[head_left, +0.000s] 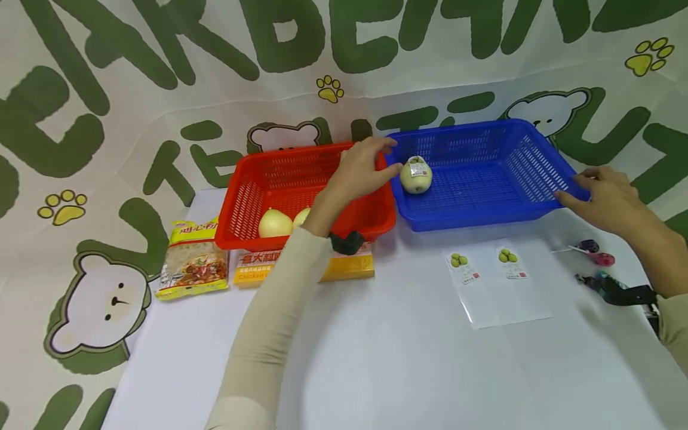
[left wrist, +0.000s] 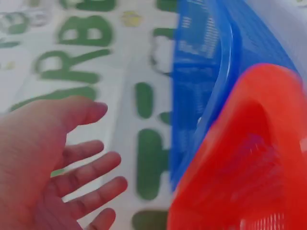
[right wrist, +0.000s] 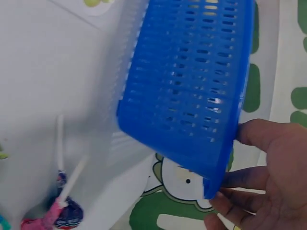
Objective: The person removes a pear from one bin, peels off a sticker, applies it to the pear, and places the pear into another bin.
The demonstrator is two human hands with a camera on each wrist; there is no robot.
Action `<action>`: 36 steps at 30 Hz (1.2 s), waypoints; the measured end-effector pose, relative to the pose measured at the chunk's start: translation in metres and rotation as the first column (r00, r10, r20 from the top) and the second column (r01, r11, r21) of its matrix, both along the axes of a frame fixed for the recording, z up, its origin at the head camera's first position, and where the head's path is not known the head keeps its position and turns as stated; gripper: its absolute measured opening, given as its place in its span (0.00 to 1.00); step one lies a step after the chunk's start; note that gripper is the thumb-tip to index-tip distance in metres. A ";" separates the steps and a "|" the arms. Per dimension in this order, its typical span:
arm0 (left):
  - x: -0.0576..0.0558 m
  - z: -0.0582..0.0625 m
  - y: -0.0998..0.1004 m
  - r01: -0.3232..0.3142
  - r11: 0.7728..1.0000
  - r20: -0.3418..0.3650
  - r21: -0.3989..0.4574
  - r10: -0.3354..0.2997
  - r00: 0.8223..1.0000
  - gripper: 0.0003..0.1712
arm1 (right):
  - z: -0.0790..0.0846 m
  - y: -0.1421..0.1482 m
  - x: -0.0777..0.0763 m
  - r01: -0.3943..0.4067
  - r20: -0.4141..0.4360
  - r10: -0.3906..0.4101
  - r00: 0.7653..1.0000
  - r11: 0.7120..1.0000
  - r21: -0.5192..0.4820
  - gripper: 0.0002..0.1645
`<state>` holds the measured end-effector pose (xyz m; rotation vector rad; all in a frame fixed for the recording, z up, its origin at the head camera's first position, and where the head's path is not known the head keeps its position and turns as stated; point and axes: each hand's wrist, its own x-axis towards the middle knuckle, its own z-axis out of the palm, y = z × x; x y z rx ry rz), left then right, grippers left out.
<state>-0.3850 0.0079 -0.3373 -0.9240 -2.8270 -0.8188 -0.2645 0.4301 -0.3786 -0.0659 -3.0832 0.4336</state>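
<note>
My right hand (head_left: 613,197) pinches the right end of the blue basket (head_left: 484,220), thumb on one side of the rim and fingers on the other, as the right wrist view shows. One pale round pear (head_left: 416,181) with a white label sits at the basket's left end. My left hand (head_left: 365,164) hovers over the red basket (head_left: 244,243), fingertips near the blue basket's left corner. Spread fingers with nothing between them show on that hand in the left wrist view. Two pale yellow pears (head_left: 275,224) lie in the red basket, one partly hidden by my left arm.
Below the red basket are a yellow noodle packet (head_left: 196,263) and yellow boxes (head_left: 349,266) partly behind my left arm. A clear sheet with fruit labels (head_left: 507,298) lies before the blue basket. Lollipops (head_left: 602,258) lie near my right wrist. A printed cloth hangs behind.
</note>
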 end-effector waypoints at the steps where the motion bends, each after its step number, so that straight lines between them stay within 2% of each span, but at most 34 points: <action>1: 0.009 0.001 -0.015 0.004 0.998 -0.006 0.059 -0.004 1.000 0.30 | 0.000 0.000 0.000 0.010 -0.006 -0.010 1.000 1.000 0.005 0.39; 4: 0.033 -0.003 -0.058 -0.005 0.983 -0.022 0.181 0.009 1.000 0.28 | -0.003 0.000 0.001 0.043 -0.022 -0.042 0.999 0.999 0.018 0.40; 7: 0.052 -0.012 -0.099 -0.041 0.966 -0.047 0.254 0.055 0.997 0.26 | -0.006 -0.001 0.002 0.055 -0.028 -0.054 0.998 0.998 0.018 0.41; 11: 0.068 -0.025 -0.143 -0.116 0.944 -0.062 0.310 0.142 0.988 0.25 | -0.007 -0.001 0.004 0.067 -0.027 -0.067 0.997 0.998 0.020 0.42; 15: 0.077 -0.036 -0.179 -0.201 0.923 -0.050 0.328 0.230 0.972 0.24 | -0.007 -0.001 0.005 0.086 -0.023 -0.085 0.996 0.996 0.018 0.41; 20: 0.087 -0.046 -0.214 -0.336 0.889 -0.018 0.311 0.359 0.933 0.25 | -0.003 -0.004 0.005 0.092 -0.035 -0.091 0.995 0.995 0.049 0.42; 24: 0.091 -0.054 -0.232 -0.441 0.850 0.022 0.288 0.454 0.891 0.27 | 0.005 -0.024 0.008 0.104 -0.129 -0.102 0.986 0.995 0.011 0.37; 27: 0.092 -0.061 -0.243 -0.493 0.822 0.055 0.284 0.499 0.865 0.28 | 0.014 -0.053 0.010 0.046 -0.194 -0.052 0.980 0.998 -0.033 0.33; 31: 0.092 -0.066 -0.261 -0.524 0.803 0.077 0.283 0.525 0.847 0.30 | 0.027 -0.096 0.008 -0.108 -0.227 0.098 0.969 0.994 -0.033 0.31; 36: 0.091 -0.070 -0.276 -0.541 0.813 0.140 0.215 0.523 0.841 0.31 | 0.040 -0.149 0.000 -0.288 -0.253 0.261 0.932 0.955 -0.074 0.29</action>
